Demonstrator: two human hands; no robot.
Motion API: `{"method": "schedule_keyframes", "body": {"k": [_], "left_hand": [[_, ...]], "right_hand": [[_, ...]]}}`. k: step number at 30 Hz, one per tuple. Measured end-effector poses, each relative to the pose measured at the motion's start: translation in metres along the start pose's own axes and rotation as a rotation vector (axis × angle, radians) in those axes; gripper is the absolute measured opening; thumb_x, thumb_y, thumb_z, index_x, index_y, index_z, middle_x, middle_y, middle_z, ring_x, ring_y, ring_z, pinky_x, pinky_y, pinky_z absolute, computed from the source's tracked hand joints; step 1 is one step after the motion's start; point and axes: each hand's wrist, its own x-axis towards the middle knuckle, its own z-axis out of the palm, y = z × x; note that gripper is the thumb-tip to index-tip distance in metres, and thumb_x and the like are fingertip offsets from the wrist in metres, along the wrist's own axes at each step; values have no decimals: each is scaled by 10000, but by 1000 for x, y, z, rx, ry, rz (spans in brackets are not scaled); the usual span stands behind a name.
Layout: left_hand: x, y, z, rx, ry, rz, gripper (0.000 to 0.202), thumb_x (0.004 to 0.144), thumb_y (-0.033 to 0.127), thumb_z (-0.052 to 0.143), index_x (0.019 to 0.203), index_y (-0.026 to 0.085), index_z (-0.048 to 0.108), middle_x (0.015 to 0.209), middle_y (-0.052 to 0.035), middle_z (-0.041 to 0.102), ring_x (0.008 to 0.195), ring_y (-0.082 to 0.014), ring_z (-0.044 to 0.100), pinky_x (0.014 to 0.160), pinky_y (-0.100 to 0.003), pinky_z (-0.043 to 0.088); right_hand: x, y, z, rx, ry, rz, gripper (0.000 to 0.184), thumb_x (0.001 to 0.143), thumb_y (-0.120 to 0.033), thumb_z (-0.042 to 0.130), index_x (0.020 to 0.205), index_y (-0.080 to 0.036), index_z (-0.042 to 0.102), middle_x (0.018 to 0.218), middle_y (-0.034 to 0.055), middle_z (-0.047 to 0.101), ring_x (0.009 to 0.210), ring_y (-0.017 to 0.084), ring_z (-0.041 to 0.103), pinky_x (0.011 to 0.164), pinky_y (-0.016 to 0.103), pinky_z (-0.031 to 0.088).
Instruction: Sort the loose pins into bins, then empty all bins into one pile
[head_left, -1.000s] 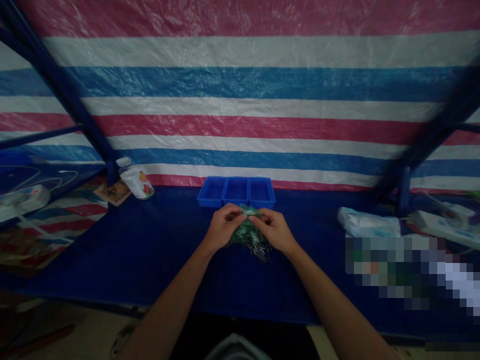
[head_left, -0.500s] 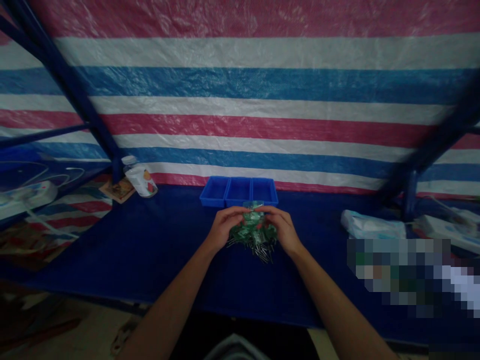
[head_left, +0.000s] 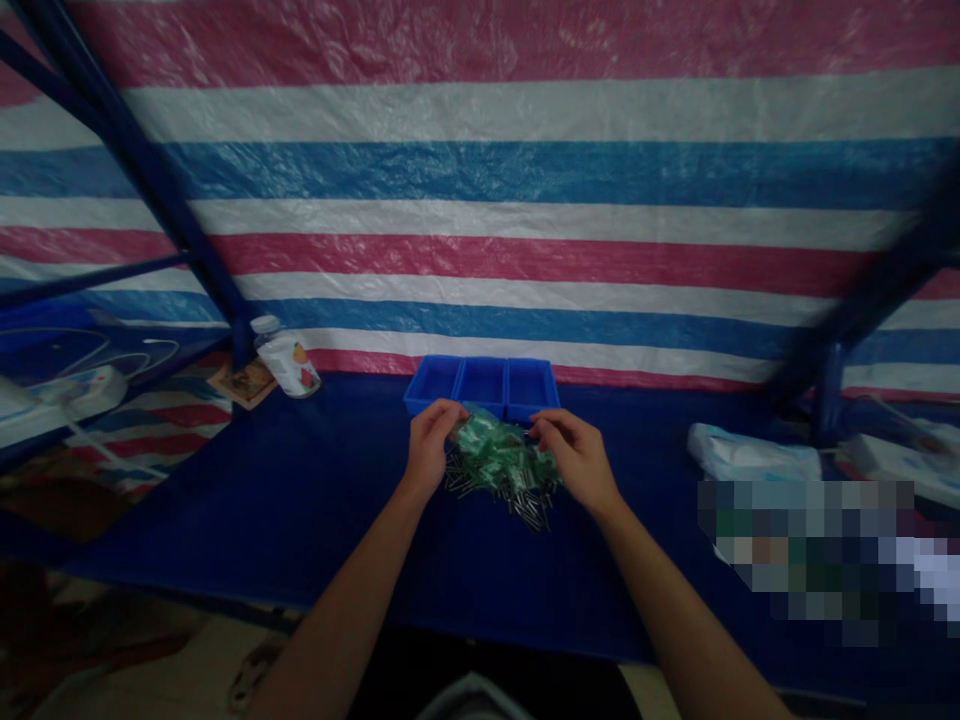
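Note:
A clear plastic bag of small green parts with metal pins lies on the dark blue table, just in front of a blue three-compartment tray. My left hand pinches the bag's upper left edge. My right hand pinches its upper right edge. The two hands are spread apart, with the bag stretched between them. Several pins stick out at the bag's lower side.
A white plastic bottle and a small card sit at the back left by a blue frame post. A power strip lies far left. A white packet and a blurred-out patch lie to the right. A striped tarp hangs behind.
My hands have moved apart from the middle of the bag to its two sides, spreading the bag wider on the table.

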Motion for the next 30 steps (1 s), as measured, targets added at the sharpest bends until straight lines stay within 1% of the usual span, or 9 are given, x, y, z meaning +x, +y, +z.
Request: {"method": "schedule_keyframes", "body": {"k": [2,3,6,8,10,13,17,26,30], "left_hand": [[8,0,-7,-13,86,-14,306,821,456,618,793,164,705,774,-28,697,576,-119,586,504,-223,401],[12,1,-11,-16,106,-52,347,832,481,607,917,163,716,908,-53,724,579,-117,615,475,-215,401],[17,4,-18,32,123,-189,530,842,525,611,1266,207,614,1327,-121,622,658,-151,717,410,-194,425],[16,4,-19,71,153,-192,544,847,533,605,1277,199,602,1349,-139,606,675,-164,736,401,-184,446],[14,3,-18,115,157,-172,478,838,513,621,1173,174,648,1265,-138,659,673,-168,736,400,-174,446],[11,0,-14,192,123,-137,365,827,461,635,1023,158,683,1112,-116,720,654,-165,723,411,-177,436],[9,-3,-9,287,79,-106,319,829,431,627,986,162,695,961,-84,743,645,-165,709,452,-197,437],[10,-4,-10,356,92,-75,306,805,429,628,937,164,704,896,-64,743,607,-150,674,532,-239,455],[9,-3,-9,368,94,-74,308,805,431,626,936,163,704,882,-62,737,613,-152,668,546,-245,456]], "right_hand": [[-14,-6,-8,-104,9,-14,273,850,-436,591,918,-201,713,769,47,721,648,178,631,585,299,480],[-26,-9,-15,-168,15,-31,274,868,-435,578,940,-210,717,792,49,728,675,188,649,597,305,490],[-76,-12,-44,-437,120,-157,223,900,-394,574,971,-241,720,872,46,735,776,200,675,719,335,523],[-113,-6,-70,-653,271,-241,205,901,-378,576,962,-240,715,912,61,723,867,224,672,808,374,523],[-145,2,-98,-891,476,-242,264,889,-424,576,981,-212,703,966,110,710,998,294,646,937,485,483],[-172,16,-132,-1100,708,-33,575,853,-618,518,1163,-151,645,1162,225,651,1203,455,540,1000,677,383],[-180,25,-150,-1165,738,25,769,832,-744,412,1347,-185,530,1317,229,581,1326,469,453,1039,712,333],[-179,29,-151,-1220,657,29,747,858,-777,304,1304,-231,549,1372,185,569,1283,434,522,1069,731,257],[-178,28,-151,-1227,717,9,747,864,-753,329,1338,-213,534,1342,201,579,1287,424,517,1071,703,275]]}}
